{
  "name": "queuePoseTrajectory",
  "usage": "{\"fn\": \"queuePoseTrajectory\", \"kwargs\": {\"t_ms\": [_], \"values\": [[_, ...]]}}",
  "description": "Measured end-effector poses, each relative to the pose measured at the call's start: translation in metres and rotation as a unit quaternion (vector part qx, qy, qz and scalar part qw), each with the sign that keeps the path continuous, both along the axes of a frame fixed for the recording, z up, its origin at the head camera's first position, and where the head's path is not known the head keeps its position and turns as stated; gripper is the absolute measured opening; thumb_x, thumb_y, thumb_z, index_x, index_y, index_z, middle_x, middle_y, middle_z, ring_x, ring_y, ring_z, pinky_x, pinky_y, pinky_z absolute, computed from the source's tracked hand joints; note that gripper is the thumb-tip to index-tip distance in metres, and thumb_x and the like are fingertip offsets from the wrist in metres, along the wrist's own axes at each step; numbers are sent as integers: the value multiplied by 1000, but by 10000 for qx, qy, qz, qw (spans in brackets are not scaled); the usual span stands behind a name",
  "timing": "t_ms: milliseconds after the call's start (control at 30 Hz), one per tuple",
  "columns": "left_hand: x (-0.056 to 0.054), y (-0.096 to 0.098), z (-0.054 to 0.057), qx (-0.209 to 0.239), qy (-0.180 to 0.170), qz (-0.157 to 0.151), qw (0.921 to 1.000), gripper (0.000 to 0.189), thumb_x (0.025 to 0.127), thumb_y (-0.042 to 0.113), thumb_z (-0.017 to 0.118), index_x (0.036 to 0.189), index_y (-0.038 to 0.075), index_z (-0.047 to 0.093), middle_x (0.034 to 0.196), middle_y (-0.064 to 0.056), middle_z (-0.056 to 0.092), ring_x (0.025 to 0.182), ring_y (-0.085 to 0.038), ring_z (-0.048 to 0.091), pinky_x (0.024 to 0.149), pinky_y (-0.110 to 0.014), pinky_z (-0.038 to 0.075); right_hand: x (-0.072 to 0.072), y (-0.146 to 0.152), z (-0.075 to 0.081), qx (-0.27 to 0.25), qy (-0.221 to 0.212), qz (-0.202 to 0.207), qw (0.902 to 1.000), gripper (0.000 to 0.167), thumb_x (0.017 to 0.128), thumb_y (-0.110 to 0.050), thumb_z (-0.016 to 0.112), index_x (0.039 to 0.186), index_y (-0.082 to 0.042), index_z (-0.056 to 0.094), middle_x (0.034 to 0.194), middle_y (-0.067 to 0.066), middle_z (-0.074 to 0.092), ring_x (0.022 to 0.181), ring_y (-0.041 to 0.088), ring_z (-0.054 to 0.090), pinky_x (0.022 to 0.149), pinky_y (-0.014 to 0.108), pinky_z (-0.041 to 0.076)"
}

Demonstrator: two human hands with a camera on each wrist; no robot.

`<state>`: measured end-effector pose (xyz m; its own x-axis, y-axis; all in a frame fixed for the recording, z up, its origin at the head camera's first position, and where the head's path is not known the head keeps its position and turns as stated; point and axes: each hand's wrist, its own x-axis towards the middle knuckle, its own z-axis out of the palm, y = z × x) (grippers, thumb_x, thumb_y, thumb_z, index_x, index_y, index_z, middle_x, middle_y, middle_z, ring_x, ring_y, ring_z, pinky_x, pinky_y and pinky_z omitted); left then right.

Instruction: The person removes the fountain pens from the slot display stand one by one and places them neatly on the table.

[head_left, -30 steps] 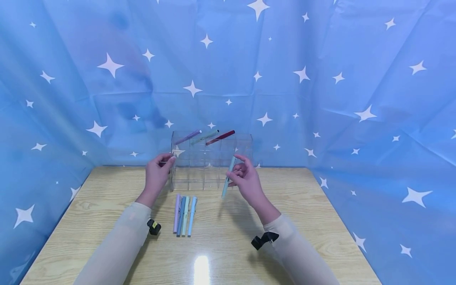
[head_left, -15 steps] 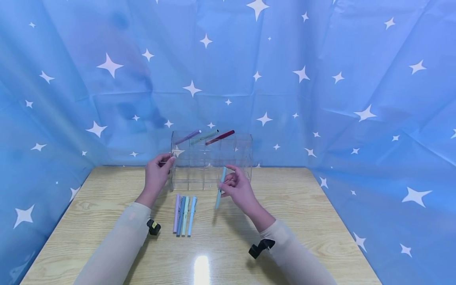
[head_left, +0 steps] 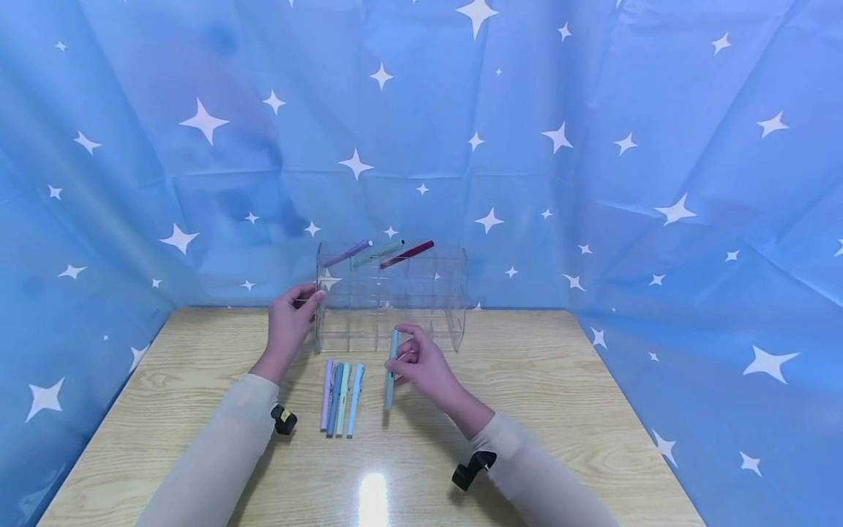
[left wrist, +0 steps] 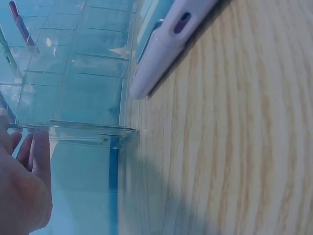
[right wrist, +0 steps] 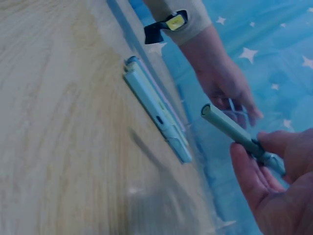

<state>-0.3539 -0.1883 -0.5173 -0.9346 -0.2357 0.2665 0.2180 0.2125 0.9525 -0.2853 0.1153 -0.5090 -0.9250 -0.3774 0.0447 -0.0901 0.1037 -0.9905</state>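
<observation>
My right hand (head_left: 428, 373) pinches a pale teal pen (head_left: 390, 391) between thumb and fingers, above the table to the right of the loose pens. In the right wrist view that teal pen (right wrist: 227, 123) tilts, one end toward the loose pens. At the left end of a clear compartment rack (head_left: 454, 335), my left hand (head_left: 287, 326) holds the side panel, thumb and fingers on either side of it. A purple pen (head_left: 347, 252), a green pen (head_left: 378, 254) and a dark red pen (head_left: 408, 254) lie slanted in the rack's top row.
In front of the rack, a lilac pen (head_left: 326, 395), a dark blue pen (head_left: 334, 400), a light green pen (head_left: 343, 400) and a light blue pen (head_left: 355, 400) lie side by side on the wooden table (head_left: 560, 380). A starry blue curtain (head_left: 421, 146) hangs behind.
My right hand has carried the teal pen left and toward the front, away from the rack and nearer the loose pens. The left hand and the rack stay put.
</observation>
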Motion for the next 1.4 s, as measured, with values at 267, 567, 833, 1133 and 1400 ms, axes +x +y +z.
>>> {"fn": "queuePoseTrajectory", "kwargs": {"t_ms": [267, 567, 833, 1133, 1400], "values": [[1, 1, 1, -35, -30, -25, 10000, 46, 107, 35, 77, 138, 1, 73, 119, -19, 76, 104, -32, 71, 77, -20, 63, 2, -11, -6, 231, -122, 171, 9995, 69, 102, -3, 79, 163, -10, 45, 115, 16, 61, 89, 23, 72, 79, 51, 70], [1, 2, 3, -45, 4, -65, 10000, 40, 107, 28, 78, 137, 0, 74, 117, -20, 76, 105, -39, 72, 75, -20, 63, 1, -20, -14, 195, -241, 348, 9989, 73, 100, 0, 80, 163, -5, 44, 112, 15, 64, 89, 22, 73, 82, 53, 69], [1, 1, 4, -24, -29, -86, 10000, 39, 108, 25, 78, 137, -1, 73, 120, -22, 75, 109, -43, 71, 77, -21, 64, 1, -29, -21, 382, -287, 327, 9983, 74, 98, 2, 81, 162, 3, 43, 109, 17, 68, 85, 20, 72, 79, 49, 69], [2, -1, 3, -75, -155, -107, 9998, 44, 107, 31, 78, 140, 2, 73, 123, -21, 75, 109, -38, 71, 77, -19, 63, -2, -39, -28, 652, -412, 257, 9967, 69, 95, 3, 84, 155, 5, 50, 111, 20, 70, 87, 22, 72, 79, 42, 70], [2, -1, 3, -112, -72, -89, 9999, 38, 107, 22, 78, 138, 0, 73, 119, -22, 75, 107, -42, 71, 74, -18, 62, 1, -44, -28, 731, -617, 138, 9953, 55, 95, 6, 80, 145, 8, 55, 115, 22, 66, 90, 23, 71, 80, 38, 69]]}}
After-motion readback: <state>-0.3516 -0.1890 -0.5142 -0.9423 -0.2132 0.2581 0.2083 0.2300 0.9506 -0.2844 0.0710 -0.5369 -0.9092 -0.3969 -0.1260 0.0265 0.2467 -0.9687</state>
